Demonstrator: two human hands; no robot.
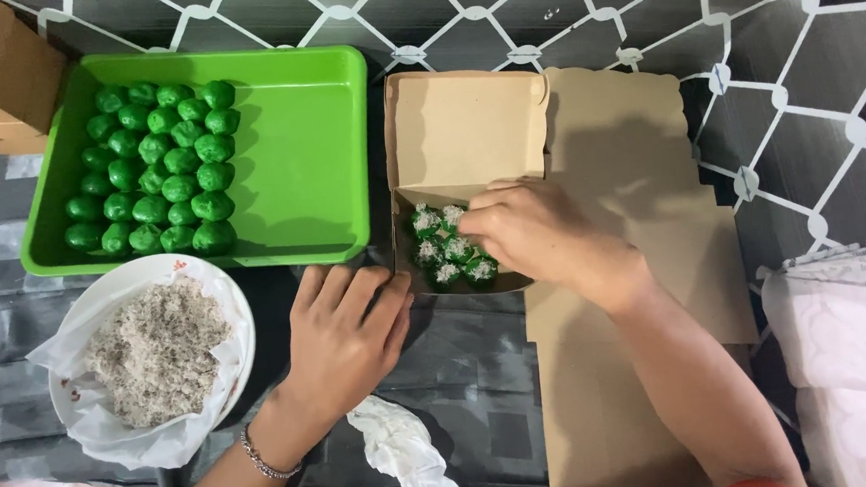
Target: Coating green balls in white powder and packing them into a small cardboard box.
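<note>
Crumpled white tissue [406,454] lies nearest me by my flat, empty left hand [343,334], while my right hand [533,232], fingers curled, touches green coconut-dusted balls [443,248] in the brown box [456,122], beside the green tray [317,150] of plain balls [158,170] and the bowl [232,316] of grated coconut [154,351].

The back half of the open box [461,131] is free. Its front holds coated green balls [448,248] under the right hand [533,232]. The left hand [343,334] blocks the box's front-left corner, and the green tray [307,151] stands close on the left.
</note>
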